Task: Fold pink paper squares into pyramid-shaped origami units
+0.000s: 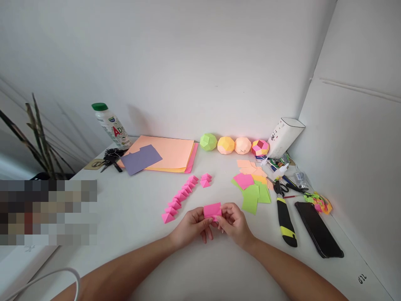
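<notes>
Between my two hands is a small pink piece of paper (212,210), held low over the white table. My left hand (193,225) pinches its left and lower edge, with some fingers extended beneath. My right hand (234,222) grips the right side between thumb and fingers. Just beyond my left hand, a slanting row of folded pink paper units (181,195) lies on the table. A smaller pink cluster (206,180) sits beside the row's far end. Loose green paper squares (251,199) and a pink paper square (243,181) lie beyond my right hand.
Four-coloured paper balls, including a green one (208,142), line the wall. Scissors (278,189), a black-and-yellow handled tool (286,223) and a phone (319,230) lie right. Large paper sheets (169,152), a purple sheet (141,159), keys (112,158) and a bottle (112,127) stand or lie left.
</notes>
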The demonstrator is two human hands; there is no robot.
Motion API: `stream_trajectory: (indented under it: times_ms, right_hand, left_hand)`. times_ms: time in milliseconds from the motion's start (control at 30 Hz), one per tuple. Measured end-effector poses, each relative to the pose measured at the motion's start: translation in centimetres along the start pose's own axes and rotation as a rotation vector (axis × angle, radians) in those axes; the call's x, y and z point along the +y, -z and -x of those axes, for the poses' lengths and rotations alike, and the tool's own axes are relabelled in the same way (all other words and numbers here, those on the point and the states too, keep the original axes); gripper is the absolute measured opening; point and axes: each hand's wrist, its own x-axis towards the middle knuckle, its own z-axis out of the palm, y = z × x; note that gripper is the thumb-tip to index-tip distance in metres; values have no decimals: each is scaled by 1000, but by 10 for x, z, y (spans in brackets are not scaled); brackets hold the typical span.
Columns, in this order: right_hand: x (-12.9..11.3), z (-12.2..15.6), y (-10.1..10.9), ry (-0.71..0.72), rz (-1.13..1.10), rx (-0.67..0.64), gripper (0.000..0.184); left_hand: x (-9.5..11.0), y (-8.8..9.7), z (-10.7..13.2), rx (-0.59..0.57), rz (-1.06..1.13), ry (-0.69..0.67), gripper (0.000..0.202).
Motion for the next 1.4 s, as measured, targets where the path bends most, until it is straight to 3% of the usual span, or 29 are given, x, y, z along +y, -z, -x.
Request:
stream_trajectory:
  times_ms: [67, 233, 533, 1233, 1400]
  right_hand:
    - [-1, -2, 1, -48, -33, -23, 30]
    - [-5, -8, 6, -73, 61, -158, 24]
    - [-4, -9, 7, -209, 25, -143, 31]
    - [7, -8, 10, -151, 16, -164, 29]
    - [3, -7, 9, -145, 74, -205, 19]
  left_hand:
    - [0, 0, 0, 24, 29, -8, 33]
    - [0, 0, 0, 51, 56, -22, 33]
    - [-3, -1, 0, 75, 64, -15, 35]
    - [1, -2, 0, 23, -81, 73, 36]
    - [2, -3, 3, 17, -115, 69, 28]
